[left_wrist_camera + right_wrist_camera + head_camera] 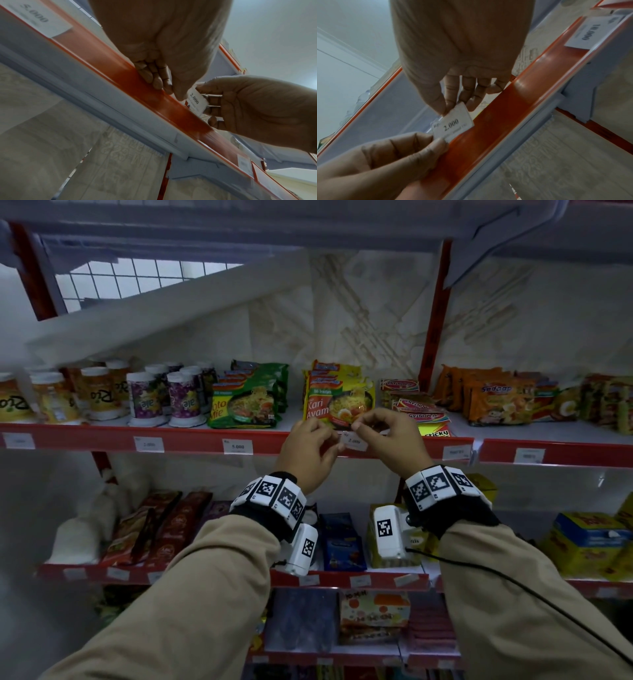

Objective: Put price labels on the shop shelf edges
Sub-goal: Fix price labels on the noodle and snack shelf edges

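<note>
Both hands pinch one white price label (354, 442) printed "2.000", the left hand (310, 448) at its left end and the right hand (387, 440) at its right end between thumb and fingertips. The label sits at the red shelf edge (191, 440), just below the yellow Kari Ayam noodle packs (337, 402); whether it touches the strip is unclear.

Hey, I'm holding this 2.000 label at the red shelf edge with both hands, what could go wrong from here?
1. The label sits tilted against the red shelf edge, so it may stick on crooked.
2. The left hand and right hand pinch only its ends, so it could slip, crease or drop.
3. The Kari Ayam noodle packs stand right at the edge behind your knuckles; a nudge might topple them.
</note>
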`<state>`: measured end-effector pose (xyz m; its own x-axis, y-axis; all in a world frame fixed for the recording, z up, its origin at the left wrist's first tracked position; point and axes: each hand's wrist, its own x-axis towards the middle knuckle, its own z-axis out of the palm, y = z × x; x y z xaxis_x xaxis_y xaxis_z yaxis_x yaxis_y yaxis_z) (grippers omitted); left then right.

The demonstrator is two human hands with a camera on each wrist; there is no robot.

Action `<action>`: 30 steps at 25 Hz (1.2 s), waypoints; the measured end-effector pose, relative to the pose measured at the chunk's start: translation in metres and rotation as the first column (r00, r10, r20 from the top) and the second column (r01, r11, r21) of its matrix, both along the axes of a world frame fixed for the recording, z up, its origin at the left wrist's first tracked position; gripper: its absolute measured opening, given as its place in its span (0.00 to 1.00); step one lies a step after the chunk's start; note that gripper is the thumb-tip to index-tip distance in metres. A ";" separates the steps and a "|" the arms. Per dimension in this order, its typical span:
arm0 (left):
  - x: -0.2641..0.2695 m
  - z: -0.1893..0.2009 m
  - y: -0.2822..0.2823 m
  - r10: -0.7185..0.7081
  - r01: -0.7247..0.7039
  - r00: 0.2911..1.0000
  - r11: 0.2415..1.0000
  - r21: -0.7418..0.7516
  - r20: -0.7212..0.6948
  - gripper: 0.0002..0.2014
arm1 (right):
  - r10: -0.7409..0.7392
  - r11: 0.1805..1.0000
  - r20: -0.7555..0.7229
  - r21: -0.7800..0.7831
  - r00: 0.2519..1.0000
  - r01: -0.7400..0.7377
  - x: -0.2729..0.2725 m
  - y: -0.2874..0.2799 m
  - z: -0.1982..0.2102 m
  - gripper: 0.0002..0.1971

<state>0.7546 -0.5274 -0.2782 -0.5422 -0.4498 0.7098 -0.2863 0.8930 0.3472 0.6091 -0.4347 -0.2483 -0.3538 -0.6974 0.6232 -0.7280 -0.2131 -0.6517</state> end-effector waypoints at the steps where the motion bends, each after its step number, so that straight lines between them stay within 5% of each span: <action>1: 0.000 0.000 0.000 0.001 -0.001 1.000 1.000 0.002 0.004 0.10 | 0.014 1.000 0.015 -0.002 1.000 -0.014 0.000 0.001 0.001 0.02; 6: 0.001 0.001 0.003 0.000 0.000 1.000 1.000 -0.006 -0.007 0.09 | 0.043 0.985 -0.117 0.170 0.992 -0.022 -0.001 0.005 0.004 0.09; 15: -0.001 0.000 0.000 0.020 -0.020 1.000 1.000 0.001 0.005 0.09 | 0.079 0.987 -0.028 0.146 0.996 -0.075 -0.001 0.010 0.009 0.08; 19: -0.001 0.000 -0.001 0.004 -0.003 1.000 1.000 -0.014 0.009 0.09 | 0.058 0.982 -0.141 0.186 0.988 -0.031 0.002 0.007 0.009 0.12; 30: -0.001 -0.001 -0.003 0.002 -0.001 1.000 1.000 -0.019 0.016 0.09 | 0.094 0.984 -0.003 0.149 0.996 -0.093 -0.006 0.009 0.016 0.09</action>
<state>0.7539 -0.5299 -0.2787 -0.5528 -0.4374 0.7093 -0.2931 0.8988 0.3258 0.6026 -0.4258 -0.2327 -0.2768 -0.8125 0.5130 -0.7161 -0.1816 -0.6740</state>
